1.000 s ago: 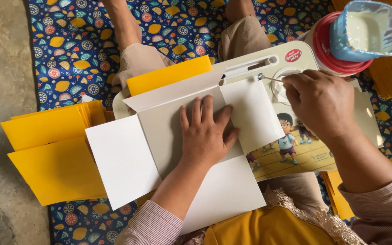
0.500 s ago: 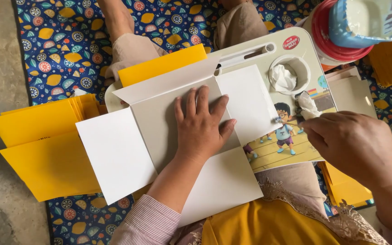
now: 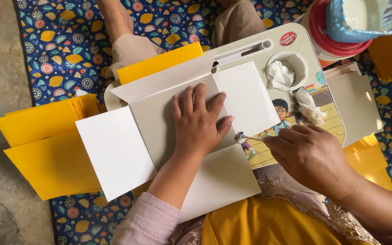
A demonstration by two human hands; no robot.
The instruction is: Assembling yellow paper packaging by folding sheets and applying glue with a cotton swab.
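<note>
We pressed our left hand (image 3: pixel 199 124), fingers spread, on the white card (image 3: pixel 159 131); beside it, our right hand (image 3: pixel 311 156) pinched a glue stick (image 3: pixel 246 137), ready for gluing the flap.

Unfolded white card carton (image 3: pixel 114 149), flaps spread crosswise, lies flat over lap tray, centre panel grey. Yellow flat cartons (image 3: pixel 46 149) stacked at left on patterned mat; one more yellow carton (image 3: pixel 159 63) tucked under white one's top flap. Small red oval label (image 3: pixel 287 38) on tray's upper edge. Cartoon picture panel (image 3: pixel 291 118) printed on tray surface, yellow floor, small figures.
</note>
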